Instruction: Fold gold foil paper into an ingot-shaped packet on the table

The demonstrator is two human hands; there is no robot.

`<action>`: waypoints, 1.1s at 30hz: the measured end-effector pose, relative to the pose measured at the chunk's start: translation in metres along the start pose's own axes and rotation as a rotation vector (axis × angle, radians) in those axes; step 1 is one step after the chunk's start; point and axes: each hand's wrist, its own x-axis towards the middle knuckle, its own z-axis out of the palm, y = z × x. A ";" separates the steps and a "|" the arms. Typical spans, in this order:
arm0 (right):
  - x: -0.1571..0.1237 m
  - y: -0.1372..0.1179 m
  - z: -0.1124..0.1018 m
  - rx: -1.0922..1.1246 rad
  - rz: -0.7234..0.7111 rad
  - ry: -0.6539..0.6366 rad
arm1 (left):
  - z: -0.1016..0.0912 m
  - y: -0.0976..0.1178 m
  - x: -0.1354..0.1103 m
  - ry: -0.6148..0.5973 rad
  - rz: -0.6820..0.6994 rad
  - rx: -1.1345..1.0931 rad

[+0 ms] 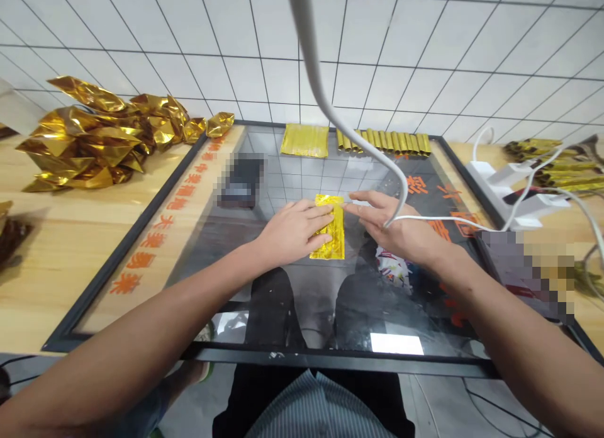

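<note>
A small sheet of shiny gold foil paper (336, 241) lies on the glass-topped table (302, 299), upright in front of me, with creases across its surface. My left hand (293, 231) rests flat over its left and middle part, fingers stretched out and pressing on it; some of the sheet is covered. At the sheet's upper right edge are the fingertips of my right hand (399, 235), whose fingers are extended and slightly apart. A white cable crosses in front of that hand and hides part of it.
Folded gold foil pieces (94, 139) are heaped at the left. Behind the sheet lie a stack of flat foil sheets (304, 140) and a row of rolled foil tubes (387, 142). A dark blurred object (243, 180), a white power strip (533, 202) and a white cable (325, 104) stand around.
</note>
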 end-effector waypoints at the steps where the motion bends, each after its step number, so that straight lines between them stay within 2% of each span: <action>1: -0.001 -0.001 -0.001 0.030 -0.034 -0.010 | 0.000 0.000 0.000 0.003 -0.005 -0.005; 5: -0.001 -0.009 -0.004 0.086 -0.160 -0.061 | 0.000 -0.002 0.001 0.038 -0.018 -0.024; 12: 0.004 -0.029 -0.009 0.110 -0.259 -0.079 | 0.001 -0.001 0.001 0.051 -0.027 -0.008; 20: 0.001 -0.026 -0.001 0.074 -0.226 -0.087 | 0.000 0.004 0.000 0.079 -0.156 0.079; 33: 0.002 -0.029 0.003 0.044 -0.168 -0.077 | 0.002 0.002 0.000 0.112 -0.161 0.028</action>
